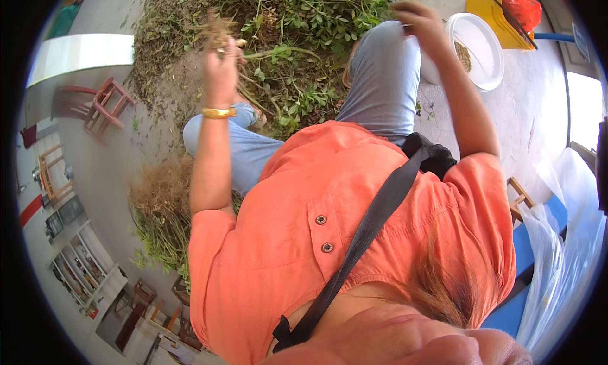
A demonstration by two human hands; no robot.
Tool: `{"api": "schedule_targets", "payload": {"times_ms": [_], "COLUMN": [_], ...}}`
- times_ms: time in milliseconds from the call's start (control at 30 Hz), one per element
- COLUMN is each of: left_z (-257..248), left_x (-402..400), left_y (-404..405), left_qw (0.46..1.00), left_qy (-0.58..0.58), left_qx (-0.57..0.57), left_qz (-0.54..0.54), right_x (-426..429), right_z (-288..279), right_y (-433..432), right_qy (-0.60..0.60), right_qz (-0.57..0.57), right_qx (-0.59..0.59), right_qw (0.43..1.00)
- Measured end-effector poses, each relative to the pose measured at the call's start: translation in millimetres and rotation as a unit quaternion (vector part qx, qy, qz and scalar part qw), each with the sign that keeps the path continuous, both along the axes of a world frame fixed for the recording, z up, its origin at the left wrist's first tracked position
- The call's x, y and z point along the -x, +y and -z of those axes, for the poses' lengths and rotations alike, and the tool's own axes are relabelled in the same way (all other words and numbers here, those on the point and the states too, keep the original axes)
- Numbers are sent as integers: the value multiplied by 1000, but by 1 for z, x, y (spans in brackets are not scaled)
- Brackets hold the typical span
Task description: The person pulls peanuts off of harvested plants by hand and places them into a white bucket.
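In the head view, my left hand (pixel 222 75), with a gold bracelet at its wrist, grips the root end of a pulled plant (pixel 219 35); pale pods, which look like peanuts, show at its fingers. Green stems trail from the fist toward the leafy pile (pixel 323 13) before me. Blurred, my right hand (pixel 420 20) is raised above my jeans knee, beside a white bucket (pixel 498 75) with some pods inside. Whether its fingers hold anything is not clear. More uprooted plants (pixel 161 218) lie bundled beside my left leg.
Behind the bucket stands a yellow container (pixel 479 6) with a red plastic bag (pixel 521 11). A small reddish wooden stool (pixel 108 104) is at the far left. Clear plastic sheeting (pixel 551 270) hangs over something blue at lower right. Leaf litter (pixel 161 47) covers the floor ahead.
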State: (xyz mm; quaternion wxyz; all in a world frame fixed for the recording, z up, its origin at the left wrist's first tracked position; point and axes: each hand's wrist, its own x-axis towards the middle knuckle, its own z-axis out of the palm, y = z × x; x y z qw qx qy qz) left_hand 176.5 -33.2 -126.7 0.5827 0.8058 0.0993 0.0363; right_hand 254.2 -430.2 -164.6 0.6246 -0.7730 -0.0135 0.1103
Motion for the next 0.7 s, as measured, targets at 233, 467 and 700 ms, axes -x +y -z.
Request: {"api": "schedule_targets", "payload": {"times_ms": [233, 467, 700], "left_z": [-81, -185, -106], "left_x": [6, 185, 305], "left_y": [192, 356, 466], "left_qw": [785, 652, 543], "left_qy": [-398, -270, 121], "left_qx": [-449, -623, -704], "left_qz": [-153, -337, -442], "right_x": [-30, -47, -120], "right_z": [145, 191, 98], "right_y": [-338, -325, -179], "right_qy": [-41, 75, -46], "right_qz": [65, -28, -133], "right_qx": [438, 514, 522], "right_qw": [896, 854, 841]}}
